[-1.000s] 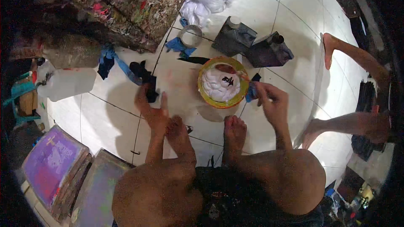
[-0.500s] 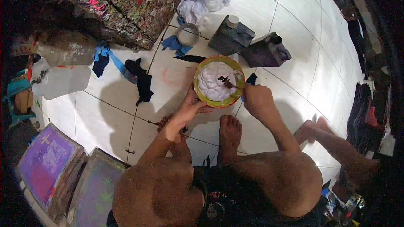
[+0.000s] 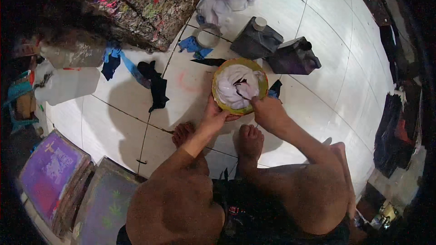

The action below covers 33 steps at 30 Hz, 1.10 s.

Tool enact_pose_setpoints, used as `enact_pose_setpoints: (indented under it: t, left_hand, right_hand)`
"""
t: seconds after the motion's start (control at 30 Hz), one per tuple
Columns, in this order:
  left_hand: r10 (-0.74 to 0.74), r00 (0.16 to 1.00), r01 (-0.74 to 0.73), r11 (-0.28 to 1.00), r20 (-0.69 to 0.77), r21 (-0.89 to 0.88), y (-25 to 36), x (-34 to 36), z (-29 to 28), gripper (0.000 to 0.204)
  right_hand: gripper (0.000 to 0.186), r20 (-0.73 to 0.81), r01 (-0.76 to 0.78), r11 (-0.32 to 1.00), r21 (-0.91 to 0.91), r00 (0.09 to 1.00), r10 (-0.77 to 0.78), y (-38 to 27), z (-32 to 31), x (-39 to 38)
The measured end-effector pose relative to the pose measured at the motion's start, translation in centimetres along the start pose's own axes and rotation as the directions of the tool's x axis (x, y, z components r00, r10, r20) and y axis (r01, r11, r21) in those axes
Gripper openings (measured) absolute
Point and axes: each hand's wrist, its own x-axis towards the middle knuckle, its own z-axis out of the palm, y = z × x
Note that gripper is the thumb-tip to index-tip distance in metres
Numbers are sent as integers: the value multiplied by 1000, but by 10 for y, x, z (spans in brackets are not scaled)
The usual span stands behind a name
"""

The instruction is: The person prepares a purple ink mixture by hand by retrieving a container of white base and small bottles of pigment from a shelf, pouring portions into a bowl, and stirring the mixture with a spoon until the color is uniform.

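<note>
My left hand (image 3: pixel 217 111) grips the lower left of a yellow bowl (image 3: pixel 218 71) filled with white paste (image 3: pixel 229 93). My right hand (image 3: pixel 265 113) is closed on the handle of a stirrer (image 3: pixel 247 96) dipped into the paste, where a dark streak shows near the centre. Blue cloth scraps (image 3: pixel 190 44), a roll of tape or ring-shaped container (image 3: pixel 209 37) and two dark jugs (image 3: pixel 252 36) lie just beyond the bowl. A black scrap (image 3: pixel 158 91) is to the left, on the white tiled floor.
A paint-crusted block (image 3: pixel 145 9) fills the upper left, beside white cloth (image 3: pixel 222 2). Translucent jugs (image 3: pixel 72 86) and paint-stained boards (image 3: pixel 50 172) line the left. Another person's leg (image 3: pixel 343 154) shows at lower right, below a black cloth pile (image 3: pixel 388 131).
My left hand has moved from the floor onto the bowl. My right hand has moved in and turned the stirrer, spreading the dark streak. The other person's legs shifted downward.
</note>
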Motion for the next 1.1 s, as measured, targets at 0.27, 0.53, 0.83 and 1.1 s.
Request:
enact_pose_setpoints:
  t: [0.27,0.53,0.83,1.1]
  left_hand:
    - [-12,1000,14,995,-21,95,4,4,0,69]
    - [57,996,-39,971,-73,236,-13,-2,-21,65]
    - [105,979,-50,956,-176,287,22,-11,-3,64]
    - [158,977,-112,950,-140,292,10,5,-19,67]
  right_hand:
    - [18,-104,48,998,-42,993,-52,0,-5,29]
    - [12,17,-13,988,-151,1000,16,11,-35,21]
    - [21,69,96,993,-68,993,-91,12,-21,6]
    - [16,-63,134,989,-57,989,-137,-12,-7,25]
